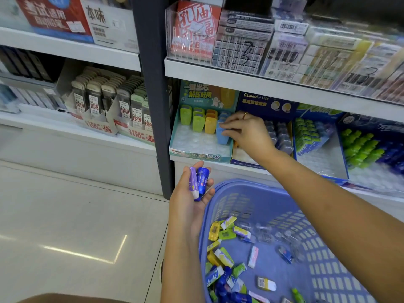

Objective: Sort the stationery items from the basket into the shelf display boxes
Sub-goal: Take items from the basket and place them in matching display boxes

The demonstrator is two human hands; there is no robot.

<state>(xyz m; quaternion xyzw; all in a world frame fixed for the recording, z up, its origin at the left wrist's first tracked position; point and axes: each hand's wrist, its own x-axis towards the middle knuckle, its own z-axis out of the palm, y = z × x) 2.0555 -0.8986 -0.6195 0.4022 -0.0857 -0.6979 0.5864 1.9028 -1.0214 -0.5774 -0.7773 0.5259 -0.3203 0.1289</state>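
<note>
A blue case [221,136] stood upright in the right-hand row of a teal display box [201,154] on the lower shelf, just beside rows of green cases [197,119] and yellow cases [211,125]. The person's right hand [247,133], a ring [245,115] on one finger, pinched the blue case with curled fingertips. The teal box carried Chinese writing on its back card and front wall. Next to it on the right stood a navy box [255,99] printed "Gaspard et Lisa".

Below, the left hand [188,204] lay palm up, fingers curled round a purple tube [193,182] and a dark blue tube [202,178]. Just beside it on the right sat a lilac plastic basket [328,248] holding loose stationery in yellow, green, white and blue; its labels were too blurred to read. On the left shelf, lead refill packs [135,119] showed red "100" stickers and "0.7".
</note>
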